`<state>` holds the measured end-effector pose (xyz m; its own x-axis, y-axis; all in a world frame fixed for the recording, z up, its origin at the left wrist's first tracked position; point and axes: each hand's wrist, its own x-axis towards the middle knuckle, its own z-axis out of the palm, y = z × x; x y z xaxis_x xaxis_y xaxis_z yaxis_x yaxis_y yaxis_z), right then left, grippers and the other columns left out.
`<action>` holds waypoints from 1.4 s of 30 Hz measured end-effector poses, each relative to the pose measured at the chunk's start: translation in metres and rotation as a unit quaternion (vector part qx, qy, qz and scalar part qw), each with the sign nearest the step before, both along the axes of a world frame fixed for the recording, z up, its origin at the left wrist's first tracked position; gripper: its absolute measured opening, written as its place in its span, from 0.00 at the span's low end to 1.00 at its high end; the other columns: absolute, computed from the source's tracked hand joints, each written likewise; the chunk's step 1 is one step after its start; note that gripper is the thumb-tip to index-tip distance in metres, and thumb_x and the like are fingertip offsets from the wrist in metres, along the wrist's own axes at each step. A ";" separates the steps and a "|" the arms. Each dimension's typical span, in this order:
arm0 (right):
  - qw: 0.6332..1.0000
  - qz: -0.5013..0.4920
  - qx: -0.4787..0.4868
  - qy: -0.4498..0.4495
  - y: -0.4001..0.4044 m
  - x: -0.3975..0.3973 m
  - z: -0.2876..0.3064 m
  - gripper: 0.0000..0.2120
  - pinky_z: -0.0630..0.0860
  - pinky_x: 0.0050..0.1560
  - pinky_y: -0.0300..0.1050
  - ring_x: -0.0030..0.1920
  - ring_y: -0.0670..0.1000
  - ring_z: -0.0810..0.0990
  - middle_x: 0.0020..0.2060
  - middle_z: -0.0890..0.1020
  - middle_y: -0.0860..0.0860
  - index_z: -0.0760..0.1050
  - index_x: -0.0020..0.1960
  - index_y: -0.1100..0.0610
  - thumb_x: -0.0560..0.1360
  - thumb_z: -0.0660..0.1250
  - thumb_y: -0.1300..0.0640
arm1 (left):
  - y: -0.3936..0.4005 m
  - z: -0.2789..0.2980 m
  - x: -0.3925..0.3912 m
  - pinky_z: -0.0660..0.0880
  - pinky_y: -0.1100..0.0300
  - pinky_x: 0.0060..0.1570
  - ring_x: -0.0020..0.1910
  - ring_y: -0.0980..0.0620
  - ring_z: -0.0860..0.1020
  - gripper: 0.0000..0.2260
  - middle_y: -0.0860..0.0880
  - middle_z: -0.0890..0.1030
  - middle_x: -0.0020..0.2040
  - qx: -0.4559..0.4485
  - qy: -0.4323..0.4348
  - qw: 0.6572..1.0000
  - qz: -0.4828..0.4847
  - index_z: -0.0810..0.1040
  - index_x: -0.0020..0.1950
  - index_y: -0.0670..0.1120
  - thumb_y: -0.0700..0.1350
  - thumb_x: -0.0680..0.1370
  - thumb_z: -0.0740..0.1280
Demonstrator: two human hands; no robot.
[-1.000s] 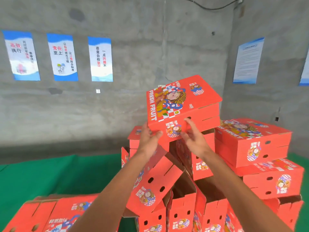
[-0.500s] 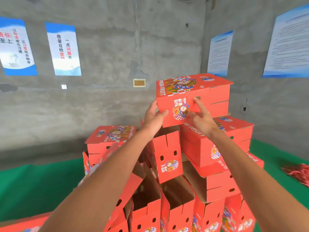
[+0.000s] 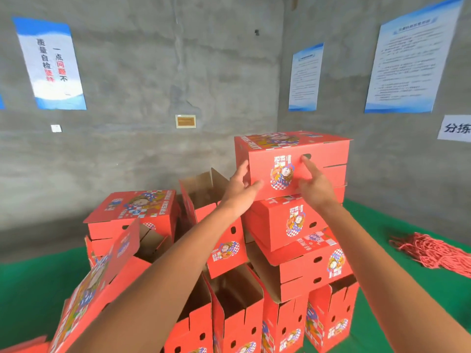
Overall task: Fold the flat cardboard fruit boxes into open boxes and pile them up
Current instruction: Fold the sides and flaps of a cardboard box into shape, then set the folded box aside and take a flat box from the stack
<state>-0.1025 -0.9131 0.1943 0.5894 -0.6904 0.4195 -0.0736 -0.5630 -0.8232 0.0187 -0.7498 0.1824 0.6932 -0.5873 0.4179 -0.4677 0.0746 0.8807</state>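
A folded red fruit box (image 3: 328, 154) sits level on top of the tallest stack of red boxes (image 3: 275, 225), right of centre. My left hand (image 3: 239, 192) is at the box's lower left corner, thumb on the front face and straight fingers along the left side. My right hand (image 3: 316, 187) presses flat on the front face, its index finger reaching up to the handle hole. Both forearms stretch up from the bottom of the view.
Open-topped red boxes (image 3: 237, 289) stand on end just in front of me. Another folded box (image 3: 132, 207) tops a lower stack on the left. A heap of red cords (image 3: 433, 250) lies on the green mat (image 3: 33, 289) at right. Concrete walls with posters close off the corner.
The box was tilted in the air between my hands; it now lies level on the tallest stack. My hands moved up and right with it.
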 end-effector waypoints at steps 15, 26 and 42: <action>0.970 0.209 0.102 -0.077 0.358 -0.024 -0.251 0.14 0.77 0.42 0.37 0.43 0.42 0.84 0.45 0.86 0.40 0.80 0.57 0.37 0.82 0.69 0.57 | 0.355 -0.205 -0.043 0.73 0.60 0.64 0.62 0.58 0.78 0.12 0.59 0.80 0.62 0.129 -0.222 0.936 0.241 0.81 0.62 0.51 0.46 0.81 0.62; 0.904 0.378 0.138 0.146 0.554 -0.021 -0.375 0.13 0.79 0.50 0.36 0.51 0.41 0.83 0.55 0.84 0.41 0.78 0.67 0.46 0.83 0.65 0.51 | 0.610 -0.340 -0.097 0.70 0.45 0.68 0.68 0.40 0.74 0.18 0.43 0.78 0.67 0.362 -0.063 0.839 0.401 0.78 0.68 0.43 0.40 0.78 0.67; 0.921 0.228 0.206 0.240 0.620 -0.025 -0.395 0.19 0.78 0.38 0.54 0.37 0.60 0.77 0.47 0.80 0.68 0.77 0.50 0.69 0.77 0.72 0.51 | 0.734 -0.360 -0.122 0.71 0.23 0.58 0.63 0.24 0.70 0.25 0.33 0.71 0.64 0.389 -0.040 0.744 0.542 0.71 0.65 0.38 0.43 0.74 0.77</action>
<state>-0.1274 -0.2934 -0.2004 0.9063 -0.3682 -0.2073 -0.3183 -0.2723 -0.9080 -0.1032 -0.0155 -0.1775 0.9270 0.2124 0.3090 0.0649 -0.9025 0.4257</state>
